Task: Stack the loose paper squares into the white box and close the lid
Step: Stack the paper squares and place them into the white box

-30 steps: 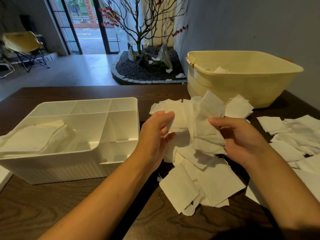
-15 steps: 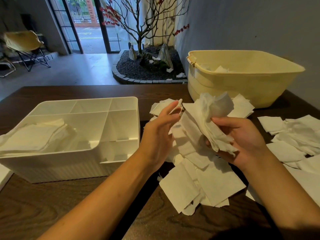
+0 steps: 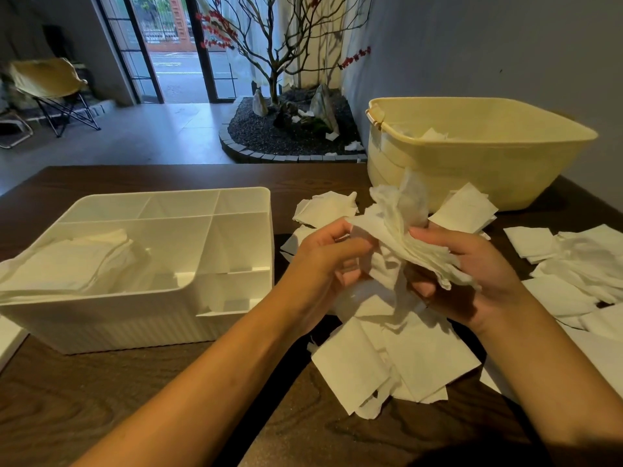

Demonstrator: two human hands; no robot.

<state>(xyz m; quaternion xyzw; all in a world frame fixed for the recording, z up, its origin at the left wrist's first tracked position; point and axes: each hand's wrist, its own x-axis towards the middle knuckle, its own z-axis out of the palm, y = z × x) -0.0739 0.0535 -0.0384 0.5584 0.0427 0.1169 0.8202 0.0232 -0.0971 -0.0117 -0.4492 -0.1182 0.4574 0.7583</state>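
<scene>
A bunch of white paper squares (image 3: pixel 401 237) is held above the table between both hands. My left hand (image 3: pixel 323 264) grips its left side with curled fingers. My right hand (image 3: pixel 472 274) grips its right side, thumb on top. Beneath them lies a loose heap of paper squares (image 3: pixel 394 358) on the dark wooden table. The white box (image 3: pixel 141 298) stands open at the left, divided into compartments, with a stack of paper squares (image 3: pixel 67 264) in its large left compartment. What may be the lid (image 3: pixel 8 338) shows as a white corner at the far left edge.
A pale yellow tub (image 3: pixel 472 153) stands at the back right with some paper inside. More paper squares (image 3: pixel 580 264) are spread at the right edge of the table (image 3: pixel 101 399). A few squares (image 3: pixel 323 207) lie behind my hands.
My left hand has closed in on the bunch and now grips it together with my right hand. The bunch has been gathered tighter and sits slightly lower between the hands.
</scene>
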